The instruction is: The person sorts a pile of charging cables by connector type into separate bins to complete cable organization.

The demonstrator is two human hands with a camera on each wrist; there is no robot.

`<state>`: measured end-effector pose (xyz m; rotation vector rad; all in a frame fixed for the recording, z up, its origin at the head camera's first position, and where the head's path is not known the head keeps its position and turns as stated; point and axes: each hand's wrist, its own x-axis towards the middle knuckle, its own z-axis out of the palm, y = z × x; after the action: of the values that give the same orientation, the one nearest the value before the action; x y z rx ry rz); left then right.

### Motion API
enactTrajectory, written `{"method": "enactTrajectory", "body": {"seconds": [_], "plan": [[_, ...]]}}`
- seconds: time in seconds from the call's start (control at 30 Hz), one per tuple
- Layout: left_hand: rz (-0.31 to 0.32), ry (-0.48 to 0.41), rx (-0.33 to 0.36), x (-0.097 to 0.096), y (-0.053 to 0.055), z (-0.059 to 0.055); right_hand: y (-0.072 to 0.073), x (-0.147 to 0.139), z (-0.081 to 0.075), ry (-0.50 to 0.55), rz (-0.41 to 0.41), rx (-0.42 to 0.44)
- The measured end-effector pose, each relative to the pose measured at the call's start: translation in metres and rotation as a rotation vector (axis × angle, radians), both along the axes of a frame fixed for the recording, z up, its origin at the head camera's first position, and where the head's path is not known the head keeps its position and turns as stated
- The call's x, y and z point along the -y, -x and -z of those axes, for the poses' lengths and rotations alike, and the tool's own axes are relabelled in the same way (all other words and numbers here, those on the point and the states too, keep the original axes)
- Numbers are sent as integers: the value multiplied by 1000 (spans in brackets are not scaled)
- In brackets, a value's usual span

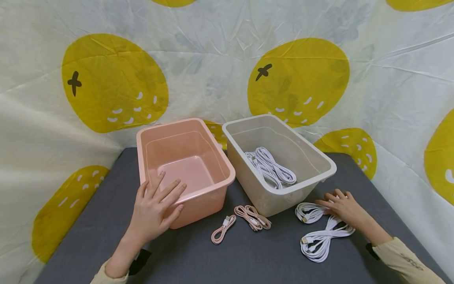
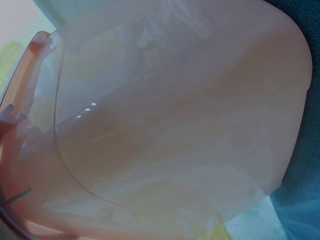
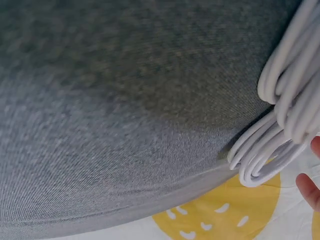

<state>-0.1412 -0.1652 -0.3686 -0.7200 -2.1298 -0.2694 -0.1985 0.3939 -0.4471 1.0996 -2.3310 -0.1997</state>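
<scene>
My left hand [image 1: 154, 211] is over the near left corner of the pink bin [image 1: 227, 173], its fingers spread and nothing held. At the right, my right hand [image 1: 342, 207] hovers at the coiled white cables, fingers loosely bent. One coiled white cable [image 1: 308, 213] lies partly beneath it. A larger coiled white cable [image 1: 319, 244] lies just in front of it. In the right wrist view two fingertips [image 3: 307, 190] show beside the white coils [image 3: 295, 95], with no grip seen. The left wrist view shows only the pink bin's wall [image 2: 175, 110].
A beige bin [image 1: 244, 173] beside the pink one contains several coiled white cables [image 1: 271, 167]. Two coiled pink cables, a smaller one [image 1: 223, 228] and a larger one [image 1: 252, 217], lie before the bins on the dark tabletop [image 1: 262, 260]. A patterned curtain [image 1: 213, 79] hangs behind.
</scene>
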Motion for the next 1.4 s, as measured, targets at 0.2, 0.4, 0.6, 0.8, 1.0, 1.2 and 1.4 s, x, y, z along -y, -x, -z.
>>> {"method": "enactTrajectory", "body": {"seconds": [0.2, 0.4, 0.6, 0.8, 1.0, 1.2, 1.4], "plan": [[4, -9, -10, 0, 1, 0, -4, -3, -5, -15, 35, 9], [-1, -3, -10, 0, 2, 1, -9, -4, -11, -27, 53, 10], [-2, 5, -5, 0, 2, 1, -11, -4, -14, -40, 52, -44], [-4, 5, -7, 1, 2, 1, -18, 4, -24, -41, 62, -84], [-1, -6, -8, 1, 2, 1, -30, 15, -45, -16, 116, -29], [3, -1, 2, 0, 1, 2, -40, 18, -62, 27, 163, -6], [6, -7, -7, 0, 1, 2, -48, 15, -79, 61, 179, -42]]}}
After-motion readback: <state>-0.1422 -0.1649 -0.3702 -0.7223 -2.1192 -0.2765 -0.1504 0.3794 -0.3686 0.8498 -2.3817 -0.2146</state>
